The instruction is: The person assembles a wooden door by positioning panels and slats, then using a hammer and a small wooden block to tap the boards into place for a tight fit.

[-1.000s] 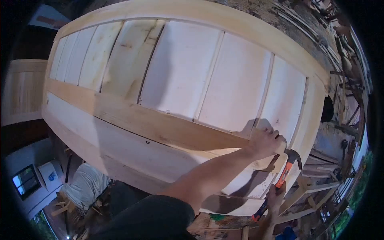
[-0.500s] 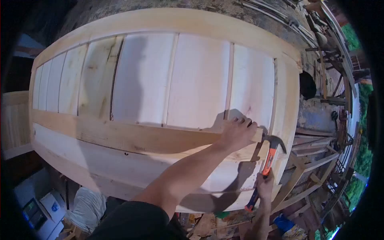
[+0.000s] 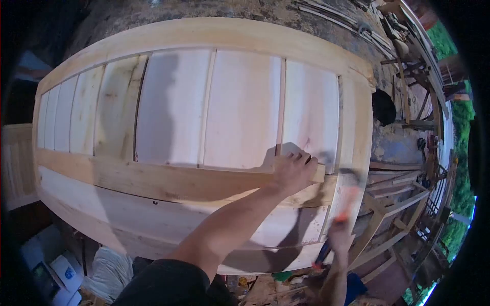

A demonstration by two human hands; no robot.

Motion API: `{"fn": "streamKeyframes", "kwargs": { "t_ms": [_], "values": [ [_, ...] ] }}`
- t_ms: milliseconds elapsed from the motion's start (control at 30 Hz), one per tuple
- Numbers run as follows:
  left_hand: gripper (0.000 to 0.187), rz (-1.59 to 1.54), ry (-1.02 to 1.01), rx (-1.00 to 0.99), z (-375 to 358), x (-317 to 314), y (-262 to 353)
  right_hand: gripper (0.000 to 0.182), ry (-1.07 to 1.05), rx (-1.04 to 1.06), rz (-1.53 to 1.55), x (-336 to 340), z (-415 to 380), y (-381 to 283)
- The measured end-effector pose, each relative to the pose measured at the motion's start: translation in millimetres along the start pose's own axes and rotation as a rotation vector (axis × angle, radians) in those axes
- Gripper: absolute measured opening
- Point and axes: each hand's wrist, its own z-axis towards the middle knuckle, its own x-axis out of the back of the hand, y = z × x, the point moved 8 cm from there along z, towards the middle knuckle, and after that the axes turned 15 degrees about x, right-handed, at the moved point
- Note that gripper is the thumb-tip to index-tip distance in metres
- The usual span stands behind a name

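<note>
A large pale wooden panel with a frame and several inset boards spreads across the view. My left hand grips a short wood block resting on the panel's long rail, near its right end. Lower right, my right hand is closed round the handle of a hammer with an orange and dark grip. The hammer's head is smeared by motion, a little to the right of the block, over the panel's end board. Shadows of the arms fall on the panel.
Wooden frames stand beyond the panel's right edge. Long strips lie on the ground at the top right, with a round black object below them. A pale cloth and white boxes are at the lower left.
The panel and surroundings have shifted slightly left in view. The hammer's head has moved away from the block's end and is now blurred. My left hand still holds the block.
</note>
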Motion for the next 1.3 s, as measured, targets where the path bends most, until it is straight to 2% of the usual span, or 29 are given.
{"fn": "streamKeyframes", "kwargs": {
  "t_ms": [33,133,267,300,333,367,400,433,467,500,533,600,667,733,767,833,933,967,1000,1067,1133,1200,1267,1300],
  "values": [
    [0.057,-0.01,0.008,-0.005,-2.3,-1.0,0.4,0.047,-0.19,-0.066,-0.157,-27.1,-17.5,3.6],
    [0.055,-0.017,-0.011,0.02,-3.8,-2.0,-0.1,0.039,-0.028,-0.076,-0.093,-26.8,-21.1,-15.8],
    [0.052,0.007,-0.03,-0.012,-12.3,16.6,13.3,0.018,0.193,-0.055,0.112,-24.4,-73.0,20.2],
    [0.051,0.005,0.005,-0.08,-22.6,22.1,15.0,0.019,0.134,-0.047,0.145,-34.5,-93.7,29.3],
    [0.05,0.003,0.033,-0.149,-40.2,25.2,12.8,0.022,0.092,-0.151,0.054,-43.9,-119.2,44.0],
    [0.049,0.002,-0.055,-0.152,-63.5,40.0,9.7,0.024,0.008,-0.18,0.142,-60.3,-145.4,53.5],
    [0.049,0.003,-0.142,-0.157,-90.1,59.3,2.2,0.021,-0.111,-0.125,0.03,-76.6,-164.4,68.1],
    [0.058,0.16,-0.387,-0.049,-118.9,42.0,-28.9,0.024,-0.243,-0.049,-0.02,-93.9,-187.8,92.1],
    [0.066,0.201,-0.489,0.068,-152.7,61.4,-53.9,0.034,-0.352,0.064,-0.001,-121.6,-197.6,73.2],
    [0.073,0.363,-0.558,0.097,-186.3,76.8,-74.1,0.045,-0.456,0.177,0.029,-150.5,-207.3,47.6],
    [0.052,0.197,-0.246,0.034,-222.1,103.4,-97.2,0.051,-0.539,0.111,0.019,-168.9,-212.8,26.0],
    [0.062,0.223,-0.258,0.119,-293.4,137.7,-155.1,0.053,-0.748,0.237,-0.27,-198.2,-212.4,14.2],
    [0.073,0.278,-0.397,0.432,-354.2,172.3,-199.2,0.055,-0.54,0.431,-0.383,-204.7,-184.1,-27.1],
    [0.081,0.45,-0.353,0.573,-452.6,173.2,-286.5,0.054,-0.38,0.686,-0.503,-212.9,-129.9,-98.8],
    [0.082,0.429,-0.347,0.651,-474.2,182.0,-290.1,0.056,-0.342,0.86,-0.684,-227.6,-102.8,-94.9],
    [0.083,0.385,-0.328,0.806,-511.2,208.4,-293.5,0.075,-0.222,0.838,-0.821,-252.8,-45.8,-120.6],
    [0.084,0.34,-0.151,0.654,-540.2,207.9,-302.2,0.077,-0.222,0.693,-0.972,-288.3,0.6,-95.9],
    [0.089,0.353,-0.15,0.741,-545.6,204.9,-302.9,0.077,-0.205,0.668,-0.985,-289.1,7.8,-84.7],
    [0.09,0.338,-0.132,0.723,-547.8,211.0,-293.9,0.078,-0.201,0.667,-1.012,-290.4,-4.6,-89.2],
    [0.092,0.328,-0.112,0.714,-543.6,211.5,-290.3,0.075,-0.274,0.646,-0.869,-289.6,-33.1,-102.7],
    [0.094,0.351,-0.017,0.641,-550.6,204.5,-299.5,0.071,-0.106,0.944,-0.721,-291.6,-81.4,-90.7],
    [0.095,0.319,0.014,0.612,-553.2,209.8,-290.1,0.064,-0.097,1.051,-0.782,-286.8,-158.7,-74.2],
    [0.096,0.233,-0.017,0.635,-548.7,232.8,-264.9,0.063,-0.143,0.9,-0.76,-276.0,-223.4,-57.7],
    [0.097,0.256,0.025,0.599,-554.7,230.9,-266.9,0.064,-0.299,0.783,-0.822,-277.0,-232.1,-36.9]
  ]
}}
